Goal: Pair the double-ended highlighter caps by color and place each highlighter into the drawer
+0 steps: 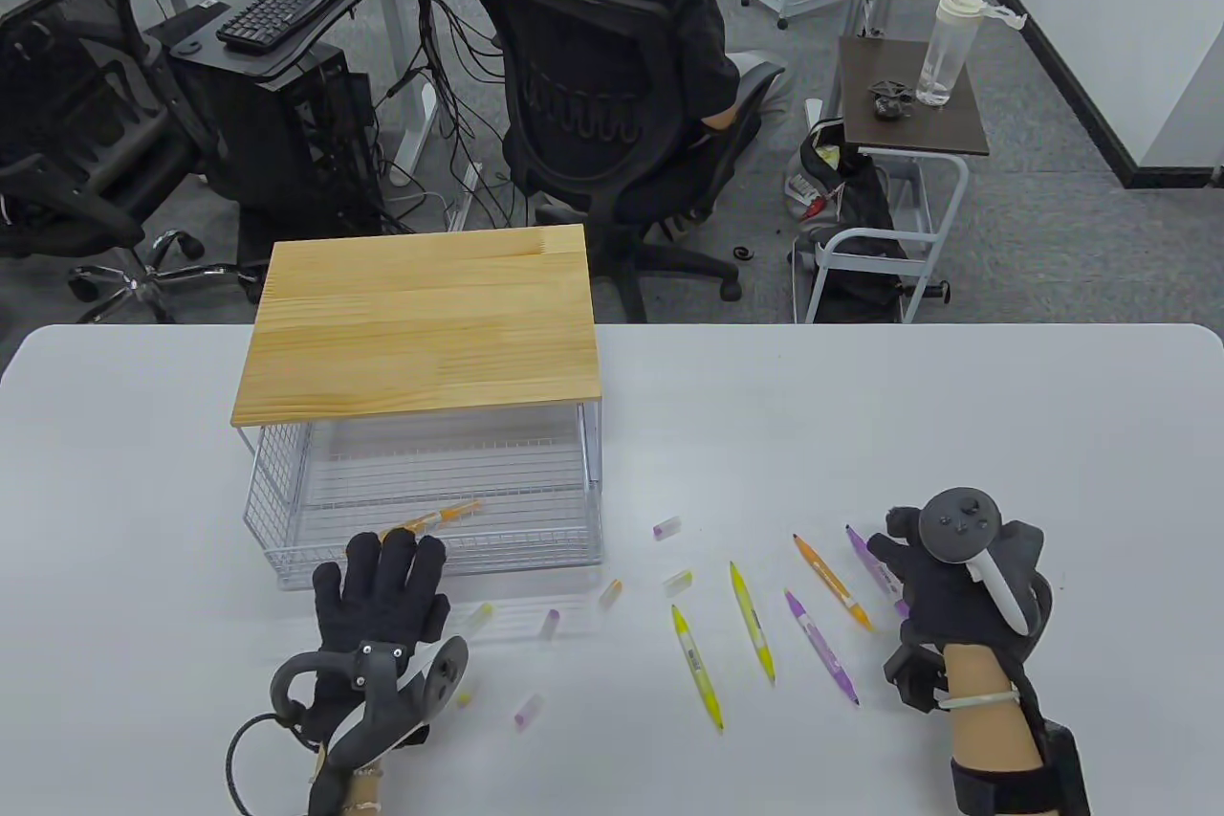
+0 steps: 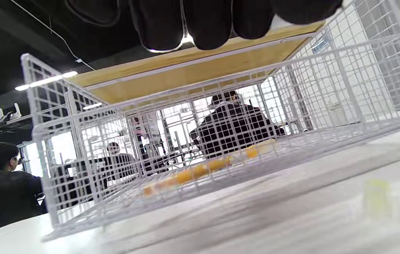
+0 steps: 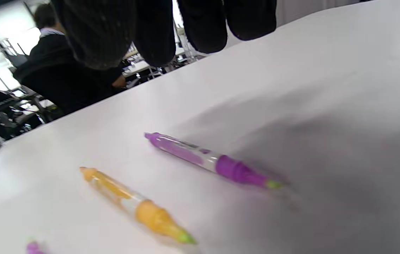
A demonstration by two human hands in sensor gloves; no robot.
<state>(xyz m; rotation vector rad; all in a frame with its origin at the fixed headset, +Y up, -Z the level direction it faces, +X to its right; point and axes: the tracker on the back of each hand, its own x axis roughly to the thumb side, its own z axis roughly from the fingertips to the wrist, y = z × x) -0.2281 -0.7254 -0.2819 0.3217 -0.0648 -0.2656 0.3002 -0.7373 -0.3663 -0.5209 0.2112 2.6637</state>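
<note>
The white wire drawer [image 1: 273, 491] stands pulled out from under a wooden top [image 1: 421, 328]. One capped orange highlighter [image 1: 430, 519] [image 2: 203, 169] lies inside it. My left hand [image 1: 392, 562] is flat with straight fingers [image 2: 200, 24] at the drawer's front rim and holds nothing. Uncapped highlighters lie in a row on the table: two yellow [image 1: 696, 666] [image 1: 752, 622], a purple [image 1: 820, 647], an orange [image 1: 832, 582] [image 3: 133, 203] and another purple [image 1: 872, 562] [image 3: 203, 158]. My right hand [image 1: 923, 562] hovers just above that last purple one, its fingers [image 3: 150, 31] clear of it.
Loose caps are scattered in front of the drawer: purple [image 1: 666, 528], yellow [image 1: 677, 580], orange [image 1: 610, 592], yellow [image 1: 478, 615] [image 2: 376, 195], purple [image 1: 550, 623] and purple [image 1: 528, 711]. A person sits on an office chair [image 1: 593, 118] beyond the table's far edge.
</note>
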